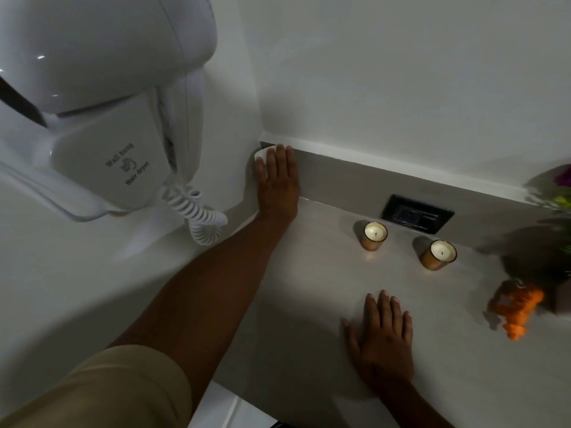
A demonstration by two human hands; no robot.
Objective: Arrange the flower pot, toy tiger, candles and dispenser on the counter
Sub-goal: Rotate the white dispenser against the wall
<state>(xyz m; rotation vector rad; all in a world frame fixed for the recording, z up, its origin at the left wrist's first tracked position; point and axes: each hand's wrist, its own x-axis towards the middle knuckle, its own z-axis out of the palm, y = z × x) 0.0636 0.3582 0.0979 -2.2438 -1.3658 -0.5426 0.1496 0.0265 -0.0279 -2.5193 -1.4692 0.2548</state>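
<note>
Head view: left grip (276,180) wraps white dispenser (259,155); right grip (381,335) flat, open.

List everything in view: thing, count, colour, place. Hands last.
hair dryer: one, white, wall-hung at left, coiled cord below
dispenser: one, white, back left corner, mostly hidden by the left hand
candles: two, cream wax in amber glasses, near the back wall
outlet: one, black, in the backsplash
toy tiger: one, orange, right edge
flower pot: one, dark, blurred, far right
counter: one, beige
left hand: on the dispenser
right hand: flat on the counter
</note>
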